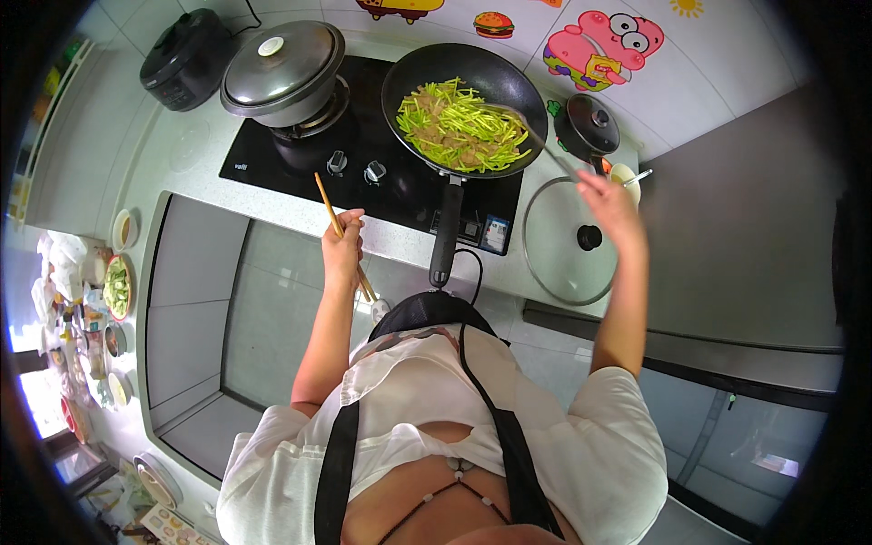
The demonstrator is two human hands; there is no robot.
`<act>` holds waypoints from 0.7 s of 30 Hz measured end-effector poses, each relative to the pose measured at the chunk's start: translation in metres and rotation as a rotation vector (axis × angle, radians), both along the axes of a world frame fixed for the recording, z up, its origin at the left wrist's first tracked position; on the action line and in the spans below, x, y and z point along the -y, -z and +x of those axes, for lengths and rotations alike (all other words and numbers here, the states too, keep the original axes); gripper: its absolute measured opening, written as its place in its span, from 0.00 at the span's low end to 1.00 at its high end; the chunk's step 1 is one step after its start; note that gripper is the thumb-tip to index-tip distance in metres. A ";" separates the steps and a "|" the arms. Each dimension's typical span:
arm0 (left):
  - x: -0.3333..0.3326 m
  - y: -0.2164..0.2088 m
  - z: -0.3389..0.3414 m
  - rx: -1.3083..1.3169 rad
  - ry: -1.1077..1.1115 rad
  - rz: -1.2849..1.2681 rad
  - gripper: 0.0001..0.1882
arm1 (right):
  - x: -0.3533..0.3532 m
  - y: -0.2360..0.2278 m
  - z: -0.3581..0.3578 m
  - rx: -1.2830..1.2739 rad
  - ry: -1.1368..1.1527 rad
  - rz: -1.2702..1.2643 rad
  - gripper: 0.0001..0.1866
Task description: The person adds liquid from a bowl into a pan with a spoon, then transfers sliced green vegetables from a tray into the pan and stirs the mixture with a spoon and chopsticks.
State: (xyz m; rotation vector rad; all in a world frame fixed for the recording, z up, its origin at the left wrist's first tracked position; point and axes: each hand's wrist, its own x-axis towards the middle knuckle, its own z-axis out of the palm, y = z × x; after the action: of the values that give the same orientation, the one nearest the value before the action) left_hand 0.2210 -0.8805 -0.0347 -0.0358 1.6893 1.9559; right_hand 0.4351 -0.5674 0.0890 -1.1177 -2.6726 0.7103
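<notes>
My left hand [341, 252] is closed around a pair of wooden chopsticks [327, 202], held in front of the stove's near edge. My right hand [610, 207], a little blurred, has its fingers at the handle of a metal spatula [549, 153]. The spatula's head lies in the green stem vegetable with pieces of meat [463, 127] inside a black wok [531, 95]. The wok sits on the right burner, with its black handle [447, 232] pointing towards me. A glass lid [563, 241] with a black knob lies on the counter by my right forearm.
A lidded steel pot [282, 77] stands on the left burner of the black gas stove [272, 168]. A dark rice cooker [186, 59] is at the far left. A small lidded pot [589, 125] and a bowl [627, 182] stand right of the wok. Plates and packages line the left counter.
</notes>
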 end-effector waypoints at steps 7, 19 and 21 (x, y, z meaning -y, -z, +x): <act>-0.003 0.002 0.003 0.014 0.007 -0.007 0.09 | -0.026 -0.145 -0.014 0.343 -0.258 0.139 0.14; 0.004 0.004 0.008 0.033 -0.094 0.001 0.07 | -0.033 -0.115 -0.074 0.550 -0.419 0.630 0.13; 0.002 0.004 0.007 0.025 -0.090 -0.005 0.07 | -0.038 -0.108 -0.076 0.519 -0.390 0.604 0.14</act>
State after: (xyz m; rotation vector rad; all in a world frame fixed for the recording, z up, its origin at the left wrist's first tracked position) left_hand 0.2283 -0.8829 -0.0385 -0.1401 1.7031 2.0084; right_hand 0.3593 -0.5297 0.1970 -0.6839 -3.2196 -0.4182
